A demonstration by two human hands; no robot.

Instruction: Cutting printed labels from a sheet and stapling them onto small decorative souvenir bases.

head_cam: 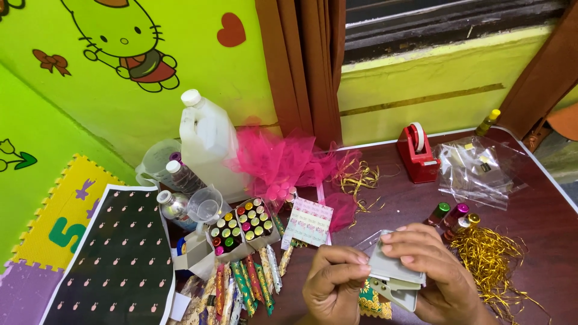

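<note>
My right hand (435,271) grips a small pale grey punch-like tool (394,275) near the table's front edge, fingers over its top. My left hand (332,283) is pinched shut right beside the tool's left end, holding something thin and clear at its mouth; what exactly it is I cannot tell. A patterned yellow-green packet (373,304) lies under the hands. Just right of my hands lie small bottles with green, pink and gold caps (453,216) and a heap of gold shredded foil (494,262).
Two open boxes of small colour-capped bottles (241,229) stand left of the hands, wrapped sticks (250,283) in front. Behind are a white jug (208,141), clear cup (205,206), pink tulle (280,159), red tape dispenser (416,153), clear bags (478,168), patterned card (308,222).
</note>
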